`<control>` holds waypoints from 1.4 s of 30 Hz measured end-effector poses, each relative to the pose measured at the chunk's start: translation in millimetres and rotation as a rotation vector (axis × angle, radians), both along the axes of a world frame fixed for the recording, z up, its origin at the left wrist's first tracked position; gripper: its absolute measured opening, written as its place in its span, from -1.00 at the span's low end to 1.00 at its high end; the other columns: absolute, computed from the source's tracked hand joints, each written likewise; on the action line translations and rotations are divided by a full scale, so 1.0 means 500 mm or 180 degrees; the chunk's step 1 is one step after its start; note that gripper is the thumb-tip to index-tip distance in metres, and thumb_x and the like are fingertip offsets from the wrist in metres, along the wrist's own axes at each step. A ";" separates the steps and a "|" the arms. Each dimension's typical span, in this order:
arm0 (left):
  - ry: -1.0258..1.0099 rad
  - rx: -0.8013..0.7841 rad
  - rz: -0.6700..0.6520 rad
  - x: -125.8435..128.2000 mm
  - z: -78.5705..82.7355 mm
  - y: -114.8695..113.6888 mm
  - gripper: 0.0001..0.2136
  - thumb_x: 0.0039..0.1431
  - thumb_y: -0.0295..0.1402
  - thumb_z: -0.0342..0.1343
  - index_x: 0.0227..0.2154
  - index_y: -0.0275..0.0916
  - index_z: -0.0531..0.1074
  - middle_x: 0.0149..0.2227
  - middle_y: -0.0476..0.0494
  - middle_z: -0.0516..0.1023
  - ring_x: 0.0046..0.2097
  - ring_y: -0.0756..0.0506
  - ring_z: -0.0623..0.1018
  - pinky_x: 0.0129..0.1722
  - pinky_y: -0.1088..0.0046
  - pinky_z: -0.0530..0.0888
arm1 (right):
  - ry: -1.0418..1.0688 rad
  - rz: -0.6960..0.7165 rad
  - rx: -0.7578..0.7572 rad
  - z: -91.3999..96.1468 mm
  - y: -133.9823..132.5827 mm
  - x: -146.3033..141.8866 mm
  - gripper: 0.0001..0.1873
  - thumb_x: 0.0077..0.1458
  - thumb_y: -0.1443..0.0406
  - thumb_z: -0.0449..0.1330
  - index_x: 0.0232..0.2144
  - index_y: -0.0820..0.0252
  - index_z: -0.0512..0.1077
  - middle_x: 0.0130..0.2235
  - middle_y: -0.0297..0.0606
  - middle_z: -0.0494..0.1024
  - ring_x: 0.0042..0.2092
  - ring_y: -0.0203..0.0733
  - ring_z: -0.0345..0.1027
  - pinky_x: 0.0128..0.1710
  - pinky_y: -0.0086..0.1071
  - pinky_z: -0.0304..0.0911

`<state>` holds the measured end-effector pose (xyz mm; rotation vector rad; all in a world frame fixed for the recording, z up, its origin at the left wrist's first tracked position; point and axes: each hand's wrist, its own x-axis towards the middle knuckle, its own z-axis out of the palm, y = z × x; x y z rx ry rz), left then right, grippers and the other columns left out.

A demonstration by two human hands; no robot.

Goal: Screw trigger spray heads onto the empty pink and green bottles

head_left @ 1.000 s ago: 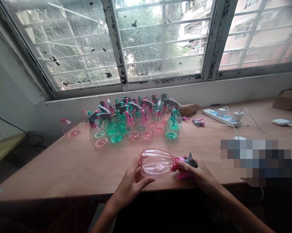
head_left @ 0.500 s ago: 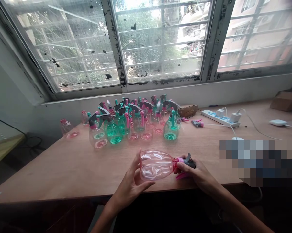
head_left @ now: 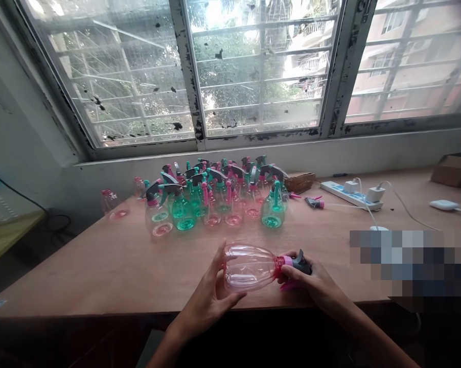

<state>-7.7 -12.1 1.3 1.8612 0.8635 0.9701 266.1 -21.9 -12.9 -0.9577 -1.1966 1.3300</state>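
A clear pink spray bottle [head_left: 249, 268] lies sideways between my hands, just above the table's front edge. My left hand [head_left: 215, 289] is closed round its base, thumb below and fingers behind. At the neck, my right hand [head_left: 303, 276] grips the pink collar and the black-and-pink spray head [head_left: 301, 263], which sits on the bottle's mouth. Part of the pink trigger shows beneath my right fingers. Beyond my hands stand several pink and green spray bottles [head_left: 184, 212] with heads on, grouped together.
Bottles without heads [head_left: 110, 204] are at the group's left. A loose spray head [head_left: 315, 203] lies right of the group, near a white power strip [head_left: 349, 195] with plugs and cables. A cardboard box [head_left: 455, 171] sits far right. Pixelated blocks cover the right front.
The view has tilted slightly, so the scene sits a little lower and further right. Both hands keep their hold on the bottle; it has turned slightly about its length.
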 end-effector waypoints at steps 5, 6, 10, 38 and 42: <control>0.0008 -0.0081 0.0040 0.002 0.005 -0.006 0.03 0.16 -0.37 0.35 0.45 0.06 -0.31 0.39 -0.26 0.22 0.40 -0.36 0.24 0.34 0.03 0.28 | -0.0076 -0.0006 -0.0040 0.001 -0.002 0.003 -0.60 -0.03 0.01 0.46 -0.33 0.20 0.56 -0.40 -0.19 0.68 -0.33 -0.01 0.57 -0.31 -0.23 0.51; 0.0010 -0.0135 0.0047 0.003 0.009 -0.008 0.06 0.13 -0.36 0.37 0.45 0.04 -0.31 0.40 -0.28 0.21 0.40 -0.37 0.22 0.35 0.02 0.26 | -0.0093 0.0001 -0.0041 0.001 -0.002 0.003 -0.60 -0.02 0.01 0.46 -0.34 0.20 0.56 -0.41 -0.20 0.68 -0.33 -0.02 0.57 -0.31 -0.23 0.51; 0.0014 -0.0190 0.0050 0.005 0.015 -0.009 0.04 0.15 -0.33 0.36 0.46 -0.01 -0.30 0.45 -0.28 0.09 0.43 -0.38 0.14 0.38 0.02 0.20 | -0.0091 0.0033 -0.0031 0.000 -0.001 0.002 -0.61 0.00 0.02 0.45 -0.33 0.20 0.55 -0.41 -0.21 0.69 -0.35 -0.05 0.57 -0.30 -0.25 0.50; 0.0227 0.0141 0.0033 -0.007 0.003 0.007 -0.11 0.17 -0.24 0.35 0.43 0.05 -0.07 0.48 -0.21 0.01 0.41 -0.38 0.19 0.38 -0.01 0.18 | 0.0132 0.0008 0.0017 -0.016 0.003 0.004 -0.66 0.11 0.08 0.41 -0.24 0.23 0.53 -0.39 -0.21 0.66 -0.34 -0.12 0.54 -0.26 -0.27 0.53; 0.0265 0.0255 0.0087 -0.009 -0.009 0.010 -0.12 0.19 -0.24 0.34 0.42 0.18 -0.10 0.48 -0.15 0.01 0.39 -0.35 0.24 0.38 -0.02 0.16 | 0.0210 0.0014 0.0018 -0.021 0.006 0.007 -0.64 0.11 0.07 0.40 -0.23 0.23 0.53 -0.38 -0.21 0.65 -0.34 -0.12 0.52 -0.26 -0.25 0.53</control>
